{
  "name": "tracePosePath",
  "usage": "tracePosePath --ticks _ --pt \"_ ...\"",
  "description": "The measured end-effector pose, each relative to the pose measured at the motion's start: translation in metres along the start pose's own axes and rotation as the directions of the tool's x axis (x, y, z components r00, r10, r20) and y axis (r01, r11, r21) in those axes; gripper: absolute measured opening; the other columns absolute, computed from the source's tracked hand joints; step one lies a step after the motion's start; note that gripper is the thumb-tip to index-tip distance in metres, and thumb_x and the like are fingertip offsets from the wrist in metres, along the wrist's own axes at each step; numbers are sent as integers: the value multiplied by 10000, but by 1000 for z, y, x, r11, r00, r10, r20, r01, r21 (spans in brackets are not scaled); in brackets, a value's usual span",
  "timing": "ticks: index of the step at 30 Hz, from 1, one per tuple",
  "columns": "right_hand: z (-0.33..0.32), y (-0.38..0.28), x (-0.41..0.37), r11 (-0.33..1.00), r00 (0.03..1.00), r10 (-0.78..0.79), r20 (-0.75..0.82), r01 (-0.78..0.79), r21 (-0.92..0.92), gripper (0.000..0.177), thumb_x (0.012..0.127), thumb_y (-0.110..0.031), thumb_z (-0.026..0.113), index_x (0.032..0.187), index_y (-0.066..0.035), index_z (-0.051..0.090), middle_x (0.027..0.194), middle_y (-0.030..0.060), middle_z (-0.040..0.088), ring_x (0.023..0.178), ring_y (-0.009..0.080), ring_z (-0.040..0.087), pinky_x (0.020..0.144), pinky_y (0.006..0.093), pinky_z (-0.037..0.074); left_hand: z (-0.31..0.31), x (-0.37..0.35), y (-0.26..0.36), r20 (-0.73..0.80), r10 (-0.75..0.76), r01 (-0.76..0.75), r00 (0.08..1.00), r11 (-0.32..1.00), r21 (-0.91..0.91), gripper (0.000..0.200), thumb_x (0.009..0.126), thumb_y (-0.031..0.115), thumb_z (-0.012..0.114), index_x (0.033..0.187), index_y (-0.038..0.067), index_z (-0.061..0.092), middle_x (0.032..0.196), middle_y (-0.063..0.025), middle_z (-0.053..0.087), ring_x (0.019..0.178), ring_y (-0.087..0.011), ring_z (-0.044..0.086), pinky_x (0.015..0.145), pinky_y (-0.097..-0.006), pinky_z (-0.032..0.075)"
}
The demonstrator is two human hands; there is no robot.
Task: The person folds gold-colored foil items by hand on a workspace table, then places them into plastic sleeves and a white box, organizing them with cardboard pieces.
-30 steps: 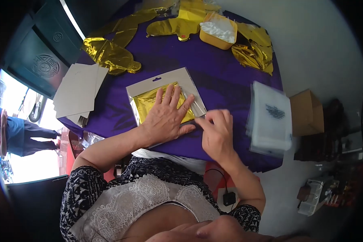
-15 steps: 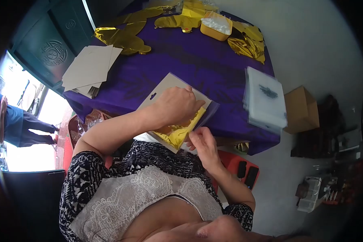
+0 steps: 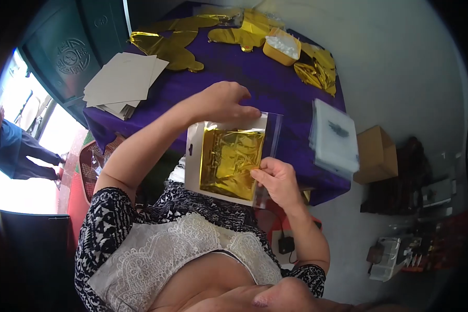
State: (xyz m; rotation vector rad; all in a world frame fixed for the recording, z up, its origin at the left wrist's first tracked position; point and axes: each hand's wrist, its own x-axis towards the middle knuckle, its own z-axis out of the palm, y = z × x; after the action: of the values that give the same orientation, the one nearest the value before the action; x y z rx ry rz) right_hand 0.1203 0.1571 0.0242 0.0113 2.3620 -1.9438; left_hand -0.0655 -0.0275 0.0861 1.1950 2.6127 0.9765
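A flat clear plastic bag [image 3: 273,140] holds a pale card [image 3: 193,174] with a folded shiny gold foil sheet [image 3: 231,158] on it. It is tilted toward me over my lap, at the table's near edge. My right hand [image 3: 276,179] pinches its lower right edge between thumb and fingers. My left hand [image 3: 226,101] lies palm down across its upper edge, thumb along that edge and apart from the index finger. The other left fingers are hidden. A dark hang slot shows at the card's left side.
The table has a purple cloth [image 3: 234,78]. On it are a stack of pale cards [image 3: 122,80], gold foil pieces [image 3: 179,52], a yellow tub of white bits [image 3: 282,49] and a pile of clear bags [image 3: 335,132]. A cardboard box [image 3: 377,156] stands right; a person [image 3: 23,148] is outside left.
The bag with the card has turned upright and tipped toward me, so the gold foil shows fully. My left hand has moved from over the foil up to the top edge; my right hand now pinches the side.
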Motion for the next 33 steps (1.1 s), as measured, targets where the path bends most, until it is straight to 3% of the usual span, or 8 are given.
tracePosePath --ticks 1,5,16,20,26,28,30,33 --pt "-5 -11 4 998 1000 2 17 -1 -58 135 932 -105 687 902 24 664 727 -14 647 650 31 512 581 220 420 -11 -1 -1 71 2 13 997 975 -222 578 843 464 731 1075 -65 727 936 -199 740 824 -285 715 739 -369 556" --pt "-19 -43 22 968 998 -2 65 18 -249 147 909 -111 708 892 29 665 689 -16 635 643 30 499 582 230 420 -38 -7 -2 335 46 172 941 787 -592 493 823 403 798 1014 -48 744 835 -83 722 741 -136 664 679 -288 520" --pt "-19 -87 69 866 990 7 143 65 -495 117 865 -72 732 916 27 697 743 -1 679 676 37 564 614 220 457 -37 -11 -33 177 -43 146 983 763 -630 289 825 256 827 891 -16 751 733 -46 711 651 -98 631 617 -273 502" --pt "-37 -83 97 881 974 103 201 5 -473 183 856 -115 730 964 32 709 773 50 718 709 75 628 668 252 503 -47 -11 -35 231 -124 240 965 773 -587 241 857 224 793 931 -2 755 768 -34 721 698 -105 648 674 -266 512" --pt "-48 -76 125 894 980 102 171 -15 -448 182 854 -62 731 1006 34 702 788 25 704 717 61 614 650 241 495 -35 -7 -50 135 -16 113 991 654 -748 202 929 100 640 1085 -16 694 878 -41 707 779 -93 637 742 -273 522" --pt "-39 -81 132 695 963 -261 66 235 -679 213 821 -54 736 1017 8 682 874 77 695 807 186 636 728 332 507 -28 -6 -54 110 -50 117 993 613 -781 209 900 84 630 1070 -12 707 884 -58 707 785 -103 634 734 -279 525" --pt "-24 -81 141 330 715 -690 111 447 -831 230 795 -60 740 1009 -11 670 923 117 671 878 293 630 790 404 503 -22 -5 -53 63 -40 74 997 619 -782 253 885 73 620 1107 -16 702 868 -58 701 776 -100 623 734 -276 518" --pt "1 -91 146 125 601 -762 242 503 -855 175 792 -68 726 947 -39 649 913 94 617 875 299 579 779 406 466 -18 -6 -43 20 -48 48 999 681 -731 337 860 62 609 1176 -33 680 848 -82 692 772 -104 611 741 -284 513"
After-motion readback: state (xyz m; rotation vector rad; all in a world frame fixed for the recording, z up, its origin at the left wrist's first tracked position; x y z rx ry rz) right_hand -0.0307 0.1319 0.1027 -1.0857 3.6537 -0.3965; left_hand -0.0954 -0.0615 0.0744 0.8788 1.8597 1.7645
